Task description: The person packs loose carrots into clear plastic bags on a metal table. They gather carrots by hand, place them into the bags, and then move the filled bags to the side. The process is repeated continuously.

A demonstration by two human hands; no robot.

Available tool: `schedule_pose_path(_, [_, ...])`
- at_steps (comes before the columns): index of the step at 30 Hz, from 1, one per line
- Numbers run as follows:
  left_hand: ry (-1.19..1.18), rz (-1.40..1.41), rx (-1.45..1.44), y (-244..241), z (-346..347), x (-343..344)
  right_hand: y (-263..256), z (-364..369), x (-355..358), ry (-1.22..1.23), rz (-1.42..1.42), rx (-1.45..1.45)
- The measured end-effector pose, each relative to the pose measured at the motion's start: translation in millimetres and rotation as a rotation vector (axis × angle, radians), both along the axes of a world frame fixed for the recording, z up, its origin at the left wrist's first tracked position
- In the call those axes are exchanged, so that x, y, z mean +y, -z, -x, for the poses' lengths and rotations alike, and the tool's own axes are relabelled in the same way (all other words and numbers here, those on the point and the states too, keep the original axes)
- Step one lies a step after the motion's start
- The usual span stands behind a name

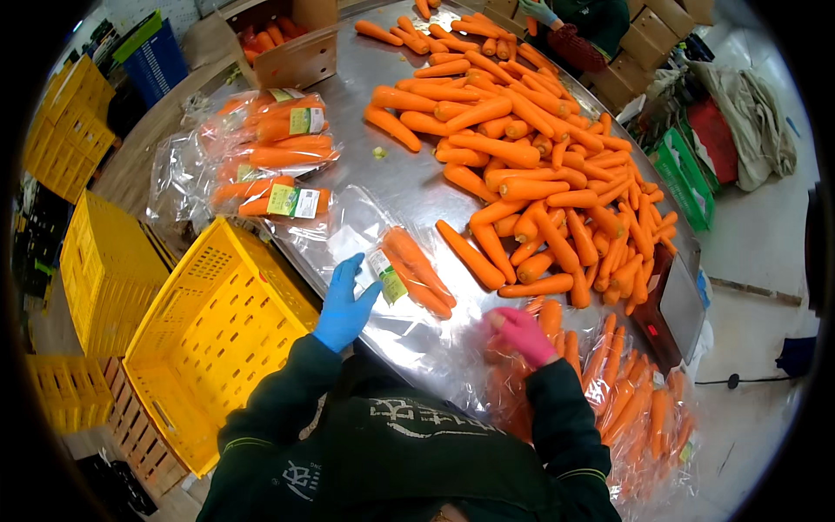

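Observation:
My left hand [344, 304], in a blue glove, has its thumb and fingers apart beside a clear bag of carrots [419, 267] that bears a green-and-white label [387, 276]. Whether the fingertips touch the bag's film is hard to tell. My right hand [524, 334], in a pink glove, is over the near side of the table with its fingers bent and blurred. Under and beside it are clear bags of carrots [629, 398]; I cannot tell whether it grips their film. Loose carrots [515, 150] are heaped on the metal table [352, 85] ahead.
Labelled bags of carrots [274, 156] are stacked at the table's left. Left of me stands a yellow plastic crate [215, 339], with stacked crates [107, 274] beyond. A cardboard box [293, 62] holds carrots at the far left. Another person's gloved hand [539, 10] is across the table.

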State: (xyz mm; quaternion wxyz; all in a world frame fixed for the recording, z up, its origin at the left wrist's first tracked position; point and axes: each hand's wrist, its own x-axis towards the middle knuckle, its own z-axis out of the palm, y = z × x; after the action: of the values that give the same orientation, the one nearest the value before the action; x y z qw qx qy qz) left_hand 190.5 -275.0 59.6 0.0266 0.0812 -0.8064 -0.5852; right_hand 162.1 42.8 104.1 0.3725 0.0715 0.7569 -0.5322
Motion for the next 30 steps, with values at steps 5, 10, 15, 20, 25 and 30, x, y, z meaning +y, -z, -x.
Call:
schedule_pose_path(5, [0.031,0.201,0.087,26,74,15,55,60,-7,-0.21,-0.676,0.982])
schedule_pose_path(10, [0.218,0.303,0.044,58,116,12,109,89,-48,-0.295,-1.082,1.021])
schedule_pose_path(15, [0.199,-0.101,-0.001,21,120,25,90,74,7,-0.054,-0.545,0.988])
schedule_pose_path(20, [0.085,-0.039,0.027,13,162,6,23,16,62,0.28,0.009,0.268])
schedule_pose_path(25, [0.223,0.342,0.255,-33,110,37,-18,-57,94,0.358,0.141,0.098])
schedule_pose_path(30, [0.519,0.777,0.087,-11,16,88,-42,-89,76,0.321,0.274,-0.004])
